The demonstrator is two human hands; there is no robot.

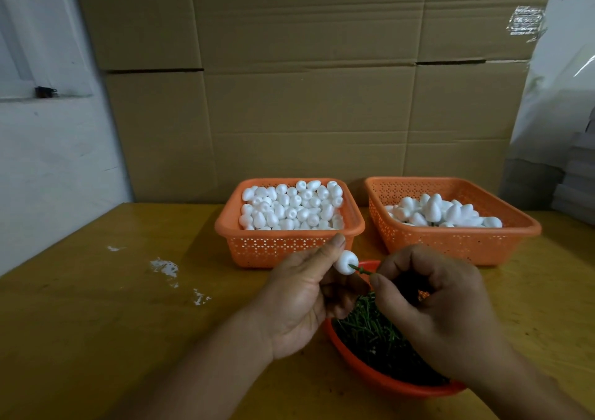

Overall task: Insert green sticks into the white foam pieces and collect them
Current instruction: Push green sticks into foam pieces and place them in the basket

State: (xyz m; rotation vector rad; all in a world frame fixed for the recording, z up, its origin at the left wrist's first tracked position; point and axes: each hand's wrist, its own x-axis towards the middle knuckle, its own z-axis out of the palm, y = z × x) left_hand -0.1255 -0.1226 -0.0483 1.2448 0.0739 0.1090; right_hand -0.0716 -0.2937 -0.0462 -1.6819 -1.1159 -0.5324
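Note:
My left hand [301, 297] pinches a white foam piece [345, 262] between thumb and fingers, above the near bowl. My right hand [434, 303] pinches a thin green stick [362, 269] whose tip sits in the foam piece's hole. Below both hands an orange bowl [354, 360] holds a heap of green sticks [373, 332]. The left orange basket [286, 245] is full of plain white foam pieces [291, 207]. The right orange basket [450, 242] holds a smaller pile of foam pieces [441, 213].
A yellow-brown table [112, 323] carries everything, with white flecks [164, 268] on its left half. Stacked cardboard boxes [306, 81] form a wall right behind the baskets. A white wall is at the left and a plastic-wrapped stack [563, 113] at the right.

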